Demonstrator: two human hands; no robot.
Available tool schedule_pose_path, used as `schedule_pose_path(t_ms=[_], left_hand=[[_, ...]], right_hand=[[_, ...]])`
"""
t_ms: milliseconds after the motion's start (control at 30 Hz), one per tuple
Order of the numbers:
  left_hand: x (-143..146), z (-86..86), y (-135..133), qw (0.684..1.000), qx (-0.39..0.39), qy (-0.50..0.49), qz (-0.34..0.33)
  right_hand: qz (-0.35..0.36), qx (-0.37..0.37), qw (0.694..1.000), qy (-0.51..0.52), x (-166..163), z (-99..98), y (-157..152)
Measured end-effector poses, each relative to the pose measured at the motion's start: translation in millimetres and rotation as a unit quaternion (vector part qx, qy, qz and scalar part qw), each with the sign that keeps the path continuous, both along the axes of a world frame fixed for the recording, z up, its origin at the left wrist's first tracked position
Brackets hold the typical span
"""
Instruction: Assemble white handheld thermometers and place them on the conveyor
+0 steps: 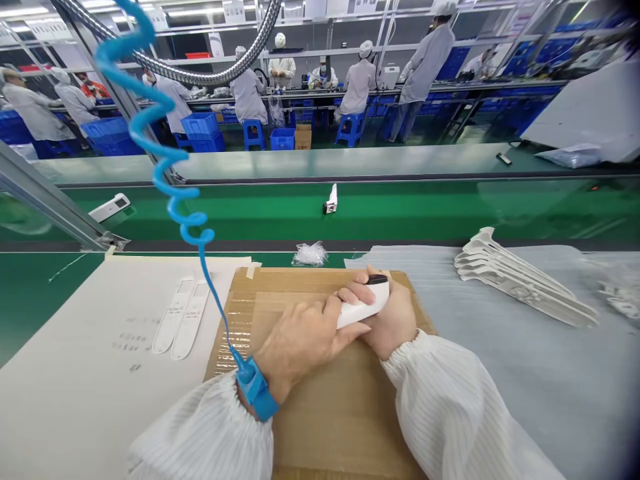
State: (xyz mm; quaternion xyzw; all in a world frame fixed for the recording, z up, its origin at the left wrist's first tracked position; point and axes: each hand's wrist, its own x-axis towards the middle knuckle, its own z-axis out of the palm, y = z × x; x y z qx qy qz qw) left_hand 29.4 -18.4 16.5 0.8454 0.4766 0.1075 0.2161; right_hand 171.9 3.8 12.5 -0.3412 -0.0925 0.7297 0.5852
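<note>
Head view: white plastic handset (363, 307) with a dark tip, clamped between both hands above a brown cardboard sheet (330, 427); right hand (391, 315) fingers curled around the far end, left hand (299, 341) fingers together along the casing. Apparently a two-handed fitting step, calling for steady pressure.

White striped cleanroom sleeves (450, 407), and a blue wrist strap (257, 389) with a coiled cord (200, 218).

Hands (300, 343) — 2. White plastic housing (363, 308) — 1. Flat white strips (173, 315) — 2. Stacked white moulded parts (520, 280) — about 6, overlap hampers the count. Blue wrist strap (256, 389) — 1. Coiled blue cord (203, 267) — 1.
</note>
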Motion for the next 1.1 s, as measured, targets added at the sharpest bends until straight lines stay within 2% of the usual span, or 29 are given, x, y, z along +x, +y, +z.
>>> schedule_pose_path(t_ms=[100, 267, 333, 433, 500, 567, 667, 767, 867, 1000, 1100], left_hand=[[-7.0, 1.4, 6.3, 0.999, 0.024, 0.023, 0.003], [-17.9, 3.2, 14.0, 0.991, 0.047, 0.07, 0.104], [-15.6, 3.4, 11.9, 0.992, 0.051, 0.076, 0.086], [-6.5, 5.0, 4.3, 0.996, 0.059, 0.056, 0.026], [-1.9, 7.5, -0.3, 0.997, 0.064, 0.038, 0.012], [-1.9, 9.8, -1.6, 0.996, 0.068, 0.051, 0.036], [-8.5, 9.4, 2.7, 0.988, 0.067, 0.088, 0.107], [-14.4, 3.4, 8.0, 0.98, 0.127, -0.008, 0.153], [-13.4, -2.7, 8.4, 0.962, 0.209, -0.11, 0.139], [-7.7, -3.1, 4.5, 0.956, 0.23, -0.108, 0.146], [-6.0, -1.7, 3.1, 0.95, 0.269, -0.098, 0.127]], right_hand=[[-0.001, -0.013, 1.0, 0.017, -1.6, 3.6, -0.5], [0.087, 0.062, 0.994, 0.037, -9.0, 5.8, 2.2], [0.067, 0.039, 0.996, 0.049, -9.8, 3.2, 2.8], [0.009, -0.008, 0.999, 0.052, -7.3, -0.7, 2.7], [-0.008, -0.012, 0.999, 0.044, -4.7, -0.8, 2.6], [0.012, 0.005, 0.999, 0.034, -3.0, 1.3, 2.8], [0.074, 0.056, 0.995, 0.022, -4.5, 6.0, 2.8], [0.11, 0.115, 0.987, 0.006, -10.8, 6.8, 0.1], [0.128, 0.131, 0.983, -0.003, -19.6, 1.8, -4.7], [0.131, 0.12, 0.984, 0.003, -28.2, -6.0, -10.1], [0.115, 0.115, 0.986, 0.014, -30.4, -7.8, -12.2]])
